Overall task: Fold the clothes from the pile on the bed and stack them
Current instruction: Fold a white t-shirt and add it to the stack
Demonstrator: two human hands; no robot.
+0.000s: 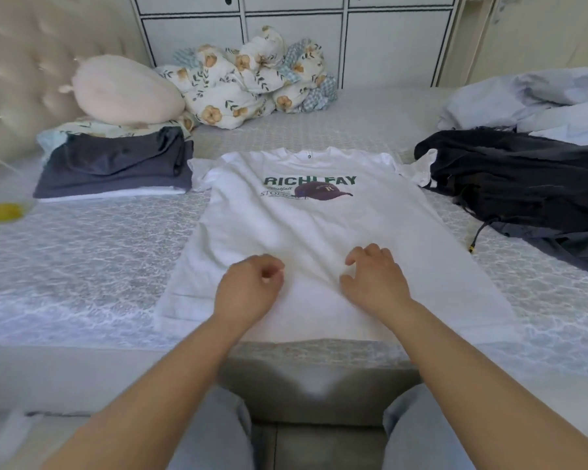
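Observation:
A white T-shirt [319,228] with green lettering and a dark cap print lies spread face up on the bed, collar away from me. My left hand [248,290] hovers over its lower middle with fingers curled and nothing in it. My right hand [374,279] rests on the shirt's lower part, fingers loosely bent on the cloth. A folded stack [116,167] with a dark grey garment on top sits at the left. The unfolded pile of dark clothes [510,184] lies at the right, with pale blue clothes [537,103] behind it.
The bed [82,259] has a grey patterned cover. A pink plush pillow [126,93] and a floral quilt [248,79] lie at the back by the white wardrobe [292,32]. A yellow object [0,212] lies at the left edge. A black drawstring [479,232] trails from the dark pile.

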